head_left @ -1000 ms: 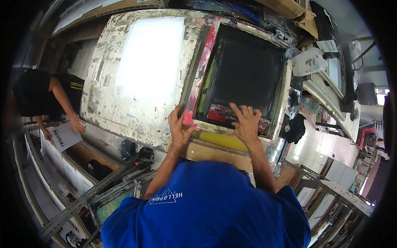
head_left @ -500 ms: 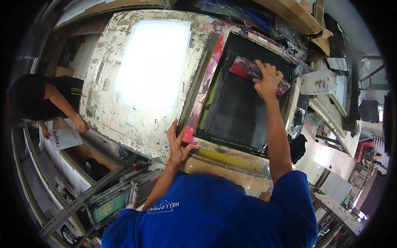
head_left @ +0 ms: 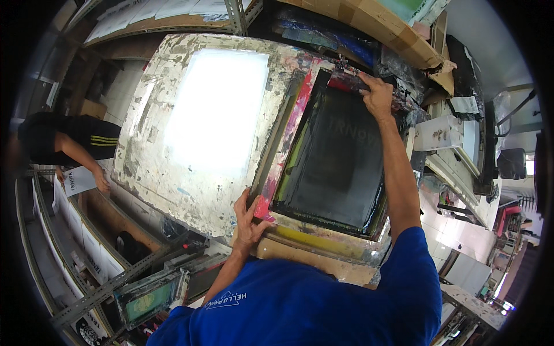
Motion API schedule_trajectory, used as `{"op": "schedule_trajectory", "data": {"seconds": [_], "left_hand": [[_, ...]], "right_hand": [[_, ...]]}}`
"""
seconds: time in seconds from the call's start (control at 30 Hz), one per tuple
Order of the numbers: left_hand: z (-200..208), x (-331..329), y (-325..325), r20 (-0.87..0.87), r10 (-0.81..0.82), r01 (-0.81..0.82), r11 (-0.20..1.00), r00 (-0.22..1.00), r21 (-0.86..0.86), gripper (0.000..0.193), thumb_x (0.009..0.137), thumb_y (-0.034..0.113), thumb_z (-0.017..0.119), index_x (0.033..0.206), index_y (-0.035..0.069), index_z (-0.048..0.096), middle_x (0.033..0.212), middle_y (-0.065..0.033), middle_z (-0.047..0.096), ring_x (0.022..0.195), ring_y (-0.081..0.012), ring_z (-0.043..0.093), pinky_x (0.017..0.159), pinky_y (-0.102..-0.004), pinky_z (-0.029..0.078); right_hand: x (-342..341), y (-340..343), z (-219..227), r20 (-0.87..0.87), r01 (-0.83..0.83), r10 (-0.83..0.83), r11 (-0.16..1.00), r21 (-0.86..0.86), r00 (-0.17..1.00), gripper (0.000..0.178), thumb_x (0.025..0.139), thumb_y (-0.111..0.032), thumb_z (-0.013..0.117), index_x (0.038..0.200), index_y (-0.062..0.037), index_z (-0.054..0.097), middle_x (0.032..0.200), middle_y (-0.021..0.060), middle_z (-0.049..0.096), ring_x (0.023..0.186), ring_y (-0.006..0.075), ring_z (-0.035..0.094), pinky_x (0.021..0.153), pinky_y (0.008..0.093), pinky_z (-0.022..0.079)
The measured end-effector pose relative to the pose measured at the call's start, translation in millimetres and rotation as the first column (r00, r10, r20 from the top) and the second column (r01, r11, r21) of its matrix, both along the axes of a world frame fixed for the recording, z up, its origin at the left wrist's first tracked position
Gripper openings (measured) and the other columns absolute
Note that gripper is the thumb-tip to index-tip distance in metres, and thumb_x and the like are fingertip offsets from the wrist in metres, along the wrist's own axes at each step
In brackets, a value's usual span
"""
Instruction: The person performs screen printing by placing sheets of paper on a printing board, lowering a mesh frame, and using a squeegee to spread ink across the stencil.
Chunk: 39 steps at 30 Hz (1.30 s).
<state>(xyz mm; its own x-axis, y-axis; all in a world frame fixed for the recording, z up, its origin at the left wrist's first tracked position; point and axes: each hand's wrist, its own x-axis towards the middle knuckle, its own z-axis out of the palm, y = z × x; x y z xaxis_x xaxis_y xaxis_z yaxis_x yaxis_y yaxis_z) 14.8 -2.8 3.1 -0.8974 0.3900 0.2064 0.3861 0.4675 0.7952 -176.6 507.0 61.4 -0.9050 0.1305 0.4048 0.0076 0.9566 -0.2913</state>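
A screen-printing frame (head_left: 288, 128), its wooden rim smeared with pink and red, lies in front of me, with black ink over its mesh (head_left: 332, 179). Faint lettering shows through the mesh near the far end. My right hand (head_left: 378, 99) grips an ink-stained squeegee (head_left: 344, 82) at the frame's far edge; part of the tool is hidden under the fingers. At the near left corner, my left hand (head_left: 249, 224) holds the frame's rim, thumb and fingers on either side of the corner. Left of the frame, bright white sheets (head_left: 216, 112) lie on the paint-flecked table (head_left: 147, 138).
At the far left a person (head_left: 69, 138) in dark clothes holds a printed white sheet (head_left: 79, 180) above a shelf rack (head_left: 101, 254). Cardboard (head_left: 381, 29) sits beyond the table. A white plastic container (head_left: 435, 132) stands right of the frame. Stored screens (head_left: 147, 303) lean at lower left.
My right hand has pushed the squeegee away from me to the frame's far end, uncovering faint lettering on the mesh. My left hand stays at the corner. The view has shifted slightly.
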Motion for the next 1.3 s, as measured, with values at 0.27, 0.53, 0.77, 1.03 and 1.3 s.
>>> {"op": "schedule_trajectory", "data": {"seconds": [0.27,0.53,0.77,1.03,1.3], "left_hand": [[2,0,-4,-0.027,-0.029,0.028,0.999,0.999,-0.029,0.088,0.073,0.052,0.084,0.142,0.003,0.059,0.139,-0.02,0.056,0.131,-0.0377,0.045,0.112,-0.0502,0.031],[5,7,4,0.051,0.066,-0.073,0.989,0.996,0.13,0.086,0.067,0.042,0.09,0.137,0.001,0.062,0.127,-0.0128,0.063,0.121,-0.0349,0.048,0.108,-0.0474,0.035],[70,-13,27,-0.153,0.124,-0.075,0.954,0.98,0.289,0.075,0.067,0.035,0.093,0.125,-0.005,0.066,0.117,-0.015,0.064,0.114,-0.0347,0.053,0.102,-0.0461,0.042],[185,-81,104,-0.056,0.2,-0.095,0.672,0.978,0.734,0.087,0.086,0.044,0.083,0.147,-0.006,0.046,0.13,-0.0141,0.059,0.12,-0.0245,0.056,0.105,-0.0365,0.045],[114,-160,138,0.031,0.143,-0.143,0.906,0.989,0.398,0.041,0.098,0.027,0.071,0.132,0.004,0.066,0.111,-0.007,0.071,0.109,-0.0202,0.06,0.095,-0.0364,0.044]], "right_hand": [[25,-5,27,0.052,0.105,-0.092,0.91,-0.4,0.994,0.062,0.077,-0.005,0.079,0.136,-0.0223,0.068,0.134,0.0108,0.069,0.127,0.0295,0.064,0.107,0.035,0.047],[150,-85,65,0.179,0.149,-0.025,0.673,-0.725,0.984,0.069,0.077,0.004,0.076,0.142,-0.0148,0.063,0.144,0.0109,0.063,0.136,0.0237,0.057,0.116,0.0322,0.039],[260,-200,157,0.239,0.057,0.014,0.956,-0.287,0.971,0.068,0.074,-0.005,0.075,0.139,-0.0221,0.065,0.091,0.0088,0.066,0.087,0.0297,0.065,0.08,0.0421,0.049],[230,-193,263,-0.107,0.055,-0.039,0.988,0.146,0.993,0.061,0.073,-0.021,0.077,0.133,-0.0193,0.07,0.091,0.0111,0.069,0.083,0.0297,0.065,0.077,0.04,0.049],[161,-134,322,-0.18,0.048,-0.029,0.994,0.099,0.983,0.047,0.084,-0.025,0.073,0.13,-0.0193,0.073,0.105,0.0125,0.078,0.085,0.0257,0.074,0.08,0.0357,0.056]]}}
